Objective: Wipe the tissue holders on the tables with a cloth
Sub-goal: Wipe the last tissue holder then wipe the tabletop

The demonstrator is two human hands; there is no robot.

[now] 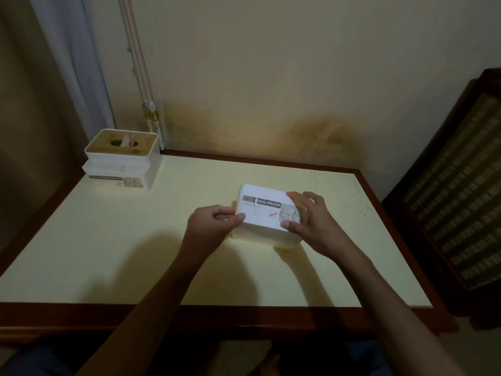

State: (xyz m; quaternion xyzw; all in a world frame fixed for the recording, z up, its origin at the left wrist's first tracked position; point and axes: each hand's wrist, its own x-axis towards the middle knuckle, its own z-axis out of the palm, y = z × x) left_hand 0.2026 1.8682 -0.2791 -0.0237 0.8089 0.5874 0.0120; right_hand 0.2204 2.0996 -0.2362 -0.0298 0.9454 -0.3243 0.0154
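Note:
A white tissue holder (264, 210) with a "TISSUE HOLDER" label facing up lies tipped over near the middle of the cream table (135, 240). My left hand (214, 221) grips its left edge and my right hand (311, 215) clasps its right side. A bit of tan shows under its left edge, beneath my left fingers; I cannot tell if it is a cloth or the lid. A second white tissue holder (122, 158) with a wooden lid and a tissue poking out stands upright at the table's far left corner.
The table has a dark wooden rim and stands against a stained beige wall (271, 90). A curtain (67, 63) hangs at the far left. A dark wooden chair with a woven back (455, 191) stands close to the table's right edge.

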